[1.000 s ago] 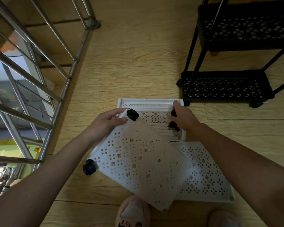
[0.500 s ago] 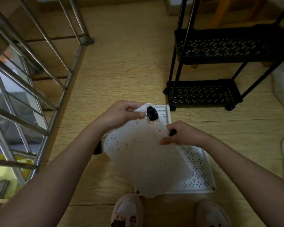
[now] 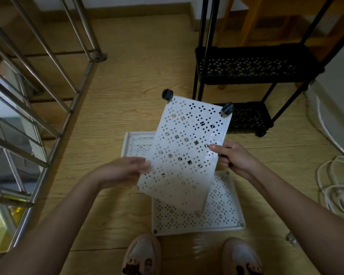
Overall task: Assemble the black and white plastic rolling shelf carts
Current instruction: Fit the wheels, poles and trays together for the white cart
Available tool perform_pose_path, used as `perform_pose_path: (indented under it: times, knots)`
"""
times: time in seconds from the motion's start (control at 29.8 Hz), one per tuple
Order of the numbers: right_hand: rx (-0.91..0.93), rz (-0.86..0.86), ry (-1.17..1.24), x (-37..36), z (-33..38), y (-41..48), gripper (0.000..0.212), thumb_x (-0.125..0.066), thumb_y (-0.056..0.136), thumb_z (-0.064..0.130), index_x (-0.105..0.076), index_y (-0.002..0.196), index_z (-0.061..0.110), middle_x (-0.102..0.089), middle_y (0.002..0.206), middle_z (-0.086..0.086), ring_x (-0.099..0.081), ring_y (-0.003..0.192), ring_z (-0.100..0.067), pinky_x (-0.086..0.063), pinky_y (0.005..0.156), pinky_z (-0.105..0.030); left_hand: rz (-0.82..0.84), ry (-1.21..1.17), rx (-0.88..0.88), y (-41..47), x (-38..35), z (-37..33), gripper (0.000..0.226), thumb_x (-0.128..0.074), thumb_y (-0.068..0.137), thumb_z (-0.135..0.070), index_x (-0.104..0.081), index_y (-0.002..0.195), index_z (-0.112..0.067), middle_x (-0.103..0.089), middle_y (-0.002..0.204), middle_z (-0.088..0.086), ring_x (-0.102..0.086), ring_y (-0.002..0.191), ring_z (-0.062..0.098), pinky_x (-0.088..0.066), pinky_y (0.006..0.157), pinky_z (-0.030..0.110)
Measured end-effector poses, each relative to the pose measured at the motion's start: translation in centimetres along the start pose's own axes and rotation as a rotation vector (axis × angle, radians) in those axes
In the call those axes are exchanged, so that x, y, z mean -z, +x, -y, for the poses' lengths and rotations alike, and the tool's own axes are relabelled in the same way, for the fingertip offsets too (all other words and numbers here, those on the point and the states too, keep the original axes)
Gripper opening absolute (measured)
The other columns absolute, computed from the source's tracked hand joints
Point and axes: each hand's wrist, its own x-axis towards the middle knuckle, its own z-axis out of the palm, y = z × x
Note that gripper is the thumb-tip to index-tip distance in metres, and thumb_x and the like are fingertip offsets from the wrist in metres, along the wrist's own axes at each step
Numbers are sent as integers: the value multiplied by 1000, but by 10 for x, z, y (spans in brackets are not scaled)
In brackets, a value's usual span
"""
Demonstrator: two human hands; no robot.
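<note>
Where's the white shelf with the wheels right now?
The shelf is mid-frame in the head view, held between left hand and right hand above two white trays, wheels toward the black cart.

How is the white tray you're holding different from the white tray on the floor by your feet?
The held tray is up in the air and tilted, gripped by the right hand; the floor tray lies flat. The held tray has black wheels at its two far corners; the floor tray's near corners show none. Both are white with the same little holes.
</note>
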Motion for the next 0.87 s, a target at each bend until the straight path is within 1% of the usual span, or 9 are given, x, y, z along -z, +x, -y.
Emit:
perform_pose_path:
  times: [0.17, 0.27, 0.4, 0.5, 0.57, 0.64, 0.71, 0.81, 0.87]
  knots:
    - [-91, -3, 301, 6, -19, -2, 20, -60, 86, 19, -59, 96, 2, -51, 62, 2, -26, 38, -3, -26, 37, -15, 144, -376, 12, 2, -8, 23, 96, -95, 41, -33, -56, 123, -1, -65, 121, 13, -63, 111, 27, -55, 87, 34]
    - [-125, -13, 448, 7, -30, -5, 29, -64, 80, 23, -55, 101, 6, -48, 75, 0, -27, 39, -4, -29, 38, -16, 163, -457, -10, -7, -4, 25, 91, -97, 40, -24, -57, 117, 3, -63, 121, 20, -64, 108, 28, -57, 80, 30]
    - [-147, 33, 343, -6, -29, -13, 24, -65, 81, 28, -56, 87, 6, -36, 63, 2, -29, 43, -7, -33, 43, -19, -29, -673, -176, -10, 5, 14, 96, -96, 41, -30, -53, 122, 2, -64, 120, 19, -64, 108, 27, -57, 81, 33]
    - [-186, 64, 27, -19, -14, -21, 29, -64, 87, 30, -58, 68, 8, -39, 53, 4, -33, 45, -10, -32, 44, -19, -243, -814, -261, -9, 8, -13, 56, -72, 77, -24, -52, 125, -1, -65, 120, 17, -65, 105, 24, -57, 81, 34]
    - [-234, 113, -362, -25, 1, -28, 30, -64, 90, 27, -51, 74, 4, -41, 55, -2, -34, 44, -12, -32, 43, -21, -373, -751, -263, -13, 8, -32, 30, -46, 96, -20, -54, 121, -6, -69, 112, 13, -67, 102, 22, -58, 79, 36]
    - [-241, 135, -583, -29, 20, -36, 18, -63, 90, 16, -50, 81, 7, -44, 68, -11, -40, 52, -19, -34, 49, -26, -451, -622, -257, -21, 8, -49, 26, -41, 98, -24, -60, 109, -12, -73, 100, 9, -70, 94, 22, -56, 73, 36]
    - [-194, 72, -554, -34, 43, -47, 6, -58, 86, 3, -55, 91, 4, -51, 76, -9, -46, 62, -18, -38, 57, -26, -510, -469, -242, -31, 4, -63, 22, -46, 97, -26, -65, 97, -14, -73, 95, 11, -71, 87, 25, -55, 77, 39]
    - [2, 21, -368, -40, 75, -63, 30, -50, 84, -5, -60, 104, 15, -55, 87, -1, -52, 75, -13, -43, 68, -24, -505, -234, -244, -42, -8, -75, 18, -55, 92, -27, -66, 90, -14, -73, 91, 13, -70, 85, 28, -53, 80, 42]
    - [147, -29, -400, -44, 90, -71, 33, -52, 88, -3, -61, 109, 21, -58, 97, 3, -56, 87, -10, -43, 72, -14, -491, -112, -257, -45, -19, -81, 19, -58, 90, -30, -68, 87, -14, -74, 82, 6, -70, 77, 22, -53, 71, 36]
